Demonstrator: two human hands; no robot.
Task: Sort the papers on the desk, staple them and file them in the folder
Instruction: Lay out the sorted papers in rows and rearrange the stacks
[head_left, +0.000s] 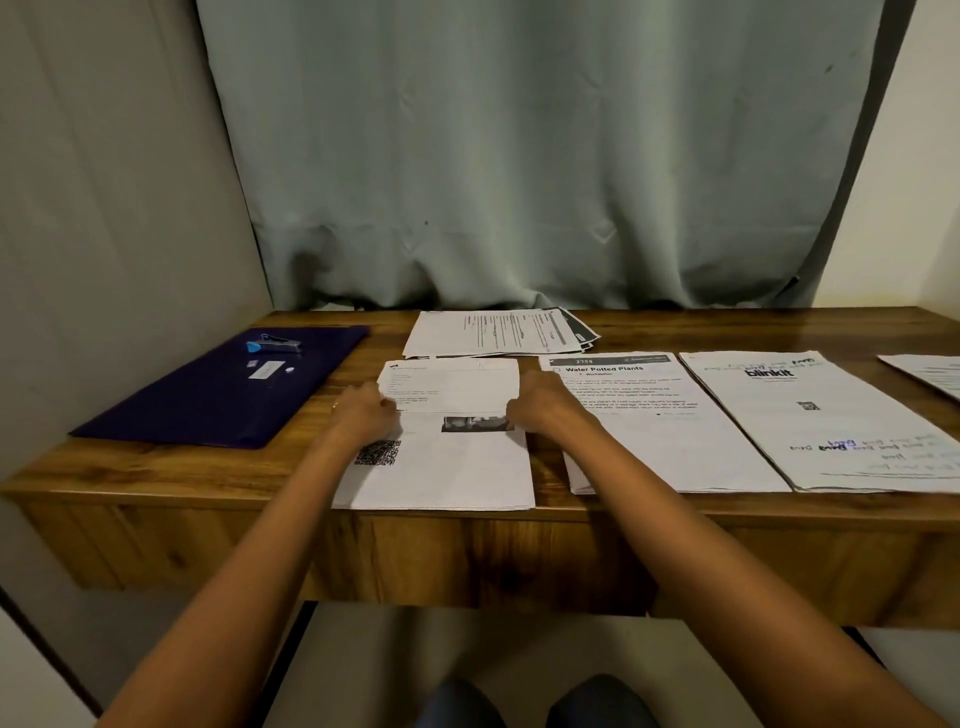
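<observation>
Forearms stretch over the desk (156, 483); my left hand (363, 415) and right hand (545, 410), fingers curled, pinch one sheet (452, 384) atop the near pile (457, 478). Sorting looks partway done, I judge; the stapler (275, 343) and folder (208, 410) lie untouched.

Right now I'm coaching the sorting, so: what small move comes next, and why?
Probably lower the sheet onto the pile under it: the left hand and right hand grip its side edges over that pile, while the stapler lies untouched on the folder.
</observation>
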